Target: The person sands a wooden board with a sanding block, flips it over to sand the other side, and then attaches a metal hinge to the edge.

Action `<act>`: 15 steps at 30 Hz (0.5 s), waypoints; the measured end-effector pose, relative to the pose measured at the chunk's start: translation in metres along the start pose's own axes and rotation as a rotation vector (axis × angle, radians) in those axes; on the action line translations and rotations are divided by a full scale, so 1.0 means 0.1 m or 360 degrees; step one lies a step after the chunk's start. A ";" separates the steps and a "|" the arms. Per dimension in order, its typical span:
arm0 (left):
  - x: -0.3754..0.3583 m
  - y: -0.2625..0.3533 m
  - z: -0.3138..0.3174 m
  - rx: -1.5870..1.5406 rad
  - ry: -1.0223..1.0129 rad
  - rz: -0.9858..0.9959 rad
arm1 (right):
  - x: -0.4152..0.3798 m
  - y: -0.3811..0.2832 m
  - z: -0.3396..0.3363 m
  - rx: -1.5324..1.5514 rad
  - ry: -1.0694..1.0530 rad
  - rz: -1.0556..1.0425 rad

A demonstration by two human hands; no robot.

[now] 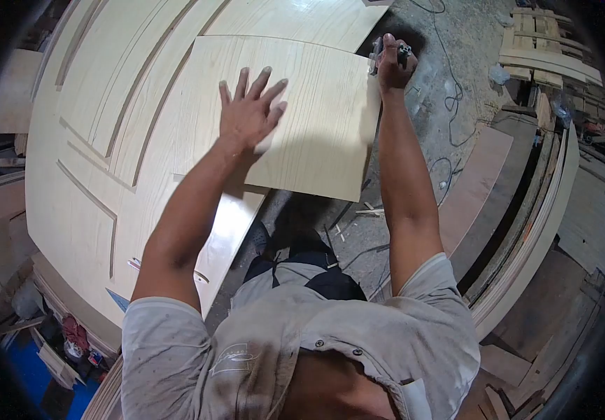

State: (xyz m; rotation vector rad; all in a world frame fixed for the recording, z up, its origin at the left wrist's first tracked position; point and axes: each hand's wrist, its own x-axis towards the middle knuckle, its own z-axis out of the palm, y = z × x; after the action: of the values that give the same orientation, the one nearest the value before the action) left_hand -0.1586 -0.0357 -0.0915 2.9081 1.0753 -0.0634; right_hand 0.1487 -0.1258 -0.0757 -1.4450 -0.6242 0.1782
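A pale wood-grain panel [316, 126] lies on top of a larger grooved door panel [148, 91], its right edge reaching out past that door. My left hand [250, 115] rests on the smaller panel, palm down with the fingers spread. At the panel's far right corner, my right hand [395, 70] is closed around a small metal hand tool [404, 52]. The tool's silver part meets the panel's edge; most of it is hidden by my fingers, so its exact kind does not show.
A cable [451, 91] runs over the dusty floor to the right. Stacked boards [526, 217] stand along the right side, with a wooden pallet [537, 42] beyond. A blue set square [117, 299] lies on the door's near left edge. Wood offcuts [341, 231] litter the floor.
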 end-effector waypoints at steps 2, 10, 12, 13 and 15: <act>-0.04 0.09 -0.12 -0.0043 -0.0129 0.0048 | 0.07 0.18 -0.01 0.0026 0.0062 -0.0048; -0.03 0.08 0.02 -0.0031 -0.0015 0.0071 | 0.11 0.34 -0.06 -0.0066 0.0145 0.0009; -0.04 0.09 0.02 -0.0014 -0.0027 0.0044 | 0.16 0.38 -0.10 -0.0295 0.0114 -0.0178; -0.04 0.09 0.02 -0.0015 -0.0032 0.0049 | 0.15 0.36 -0.09 -0.0511 0.0074 -0.0365; -0.04 0.08 0.04 0.0009 0.0008 0.0060 | 0.10 0.34 -0.05 -0.0376 0.0168 -0.0100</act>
State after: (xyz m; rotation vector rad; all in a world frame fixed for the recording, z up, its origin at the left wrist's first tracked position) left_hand -0.1571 -0.0445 -0.0954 2.9340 1.0222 -0.0578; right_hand 0.1680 -0.1204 -0.1058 -1.6479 -0.6186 -0.0222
